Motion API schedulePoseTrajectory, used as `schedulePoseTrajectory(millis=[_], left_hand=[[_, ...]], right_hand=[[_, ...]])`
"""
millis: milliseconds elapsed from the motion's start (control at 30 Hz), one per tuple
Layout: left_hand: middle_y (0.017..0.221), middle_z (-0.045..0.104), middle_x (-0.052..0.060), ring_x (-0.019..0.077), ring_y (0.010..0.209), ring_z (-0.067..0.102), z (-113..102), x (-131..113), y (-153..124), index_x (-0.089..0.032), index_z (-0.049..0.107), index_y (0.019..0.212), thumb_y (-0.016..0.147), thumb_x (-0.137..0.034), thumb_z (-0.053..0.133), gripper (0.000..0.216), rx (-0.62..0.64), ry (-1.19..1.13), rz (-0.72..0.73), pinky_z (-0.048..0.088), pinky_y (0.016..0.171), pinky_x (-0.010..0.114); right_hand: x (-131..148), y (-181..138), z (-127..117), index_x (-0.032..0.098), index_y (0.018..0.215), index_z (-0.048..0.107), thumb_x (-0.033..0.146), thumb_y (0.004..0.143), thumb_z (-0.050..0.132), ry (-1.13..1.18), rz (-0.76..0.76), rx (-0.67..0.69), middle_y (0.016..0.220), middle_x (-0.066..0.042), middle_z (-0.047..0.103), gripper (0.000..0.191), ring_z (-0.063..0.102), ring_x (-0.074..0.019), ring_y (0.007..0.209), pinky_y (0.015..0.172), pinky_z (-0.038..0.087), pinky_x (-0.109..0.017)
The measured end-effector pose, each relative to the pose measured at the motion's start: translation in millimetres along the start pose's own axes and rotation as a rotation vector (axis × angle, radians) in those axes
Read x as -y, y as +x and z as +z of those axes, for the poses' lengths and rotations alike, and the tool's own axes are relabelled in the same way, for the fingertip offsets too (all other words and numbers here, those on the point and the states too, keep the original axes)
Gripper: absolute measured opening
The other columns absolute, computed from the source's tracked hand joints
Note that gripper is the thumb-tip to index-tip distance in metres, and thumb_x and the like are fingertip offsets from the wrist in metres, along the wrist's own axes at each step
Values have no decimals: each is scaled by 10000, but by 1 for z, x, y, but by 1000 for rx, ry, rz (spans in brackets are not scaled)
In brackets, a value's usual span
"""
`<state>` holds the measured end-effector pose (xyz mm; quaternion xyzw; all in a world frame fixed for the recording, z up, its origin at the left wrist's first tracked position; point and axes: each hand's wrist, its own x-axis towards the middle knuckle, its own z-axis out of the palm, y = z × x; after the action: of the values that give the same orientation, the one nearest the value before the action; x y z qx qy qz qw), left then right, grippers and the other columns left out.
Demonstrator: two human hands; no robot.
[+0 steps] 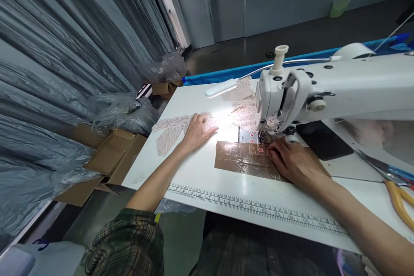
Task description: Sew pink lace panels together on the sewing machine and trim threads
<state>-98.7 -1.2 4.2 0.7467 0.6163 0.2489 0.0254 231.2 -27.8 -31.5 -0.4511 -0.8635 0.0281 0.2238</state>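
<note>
My left hand (pixel 197 131) lies flat, fingers stretched out, on a strip of pale lace (pixel 168 131) spread on the white sewing table (pixel 200 172). More lace (pixel 242 108) is piled under the lamp, beside the white sewing machine (pixel 323 88). My right hand (pixel 291 159) rests palm down on the brown taped patch (pixel 242 159) just in front of the needle area (pixel 263 136). Its fingers curl toward the presser foot, and I cannot see whether they pinch anything.
A printed ruler (pixel 258 209) runs along the table's near edge. Yellow-handled scissors (pixel 399 198) lie at the right. A lamp bar (pixel 223 88) hangs over the lace. Cardboard boxes (pixel 110 155) and plastic-wrapped rolls (pixel 48 73) stand at the left.
</note>
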Motion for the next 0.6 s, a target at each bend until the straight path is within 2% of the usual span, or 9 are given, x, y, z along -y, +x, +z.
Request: schedulePoseTrajectory(millis=[67, 167, 367, 500, 600], left_hand=[[1019, 554, 75, 224, 975, 563, 0, 6, -2, -184, 546, 918, 880, -386, 635, 223, 15, -8, -60, 491, 873, 388], [909, 561, 53, 209, 901, 564, 1, 11, -2, -195, 515, 771, 918, -280, 540, 172, 38, -32, -61, 486, 840, 373], [942, 619, 70, 203, 866, 592, -1, 15, -1, -195, 528, 719, 906, -222, 481, 195, 39, -90, -81, 501, 775, 353], [935, 646, 62, 203, 845, 602, 2, 13, -4, -199, 549, 734, 911, -240, 477, 195, 32, -132, -105, 502, 743, 350], [929, 640, 62, 214, 848, 597, 4, 11, -5, -202, 560, 755, 915, -278, 498, 188, 20, -157, -123, 499, 763, 371]], right_hand=[[-1, 0, 2, 173, 931, 645, 330, 962, 369, 28, 4, -17, 881, -136, 630, 319, 559, -243, 706, 646, 420, -355], [-1, 3, 2, 184, 910, 642, 329, 955, 382, 55, 11, -33, 919, -131, 649, 301, 592, -250, 757, 667, 444, -361], [2, 3, -3, 188, 908, 648, 333, 956, 392, 56, 11, -43, 928, -132, 681, 299, 623, -267, 755, 641, 467, -386], [24, 1, -4, 193, 948, 656, 259, 933, 468, 160, -186, -105, 879, -99, 692, 200, 630, -245, 788, 725, 499, -402], [50, 15, 3, 190, 1062, 642, 194, 931, 456, 237, -397, 37, 956, -105, 691, 227, 623, -242, 889, 800, 510, -424]])
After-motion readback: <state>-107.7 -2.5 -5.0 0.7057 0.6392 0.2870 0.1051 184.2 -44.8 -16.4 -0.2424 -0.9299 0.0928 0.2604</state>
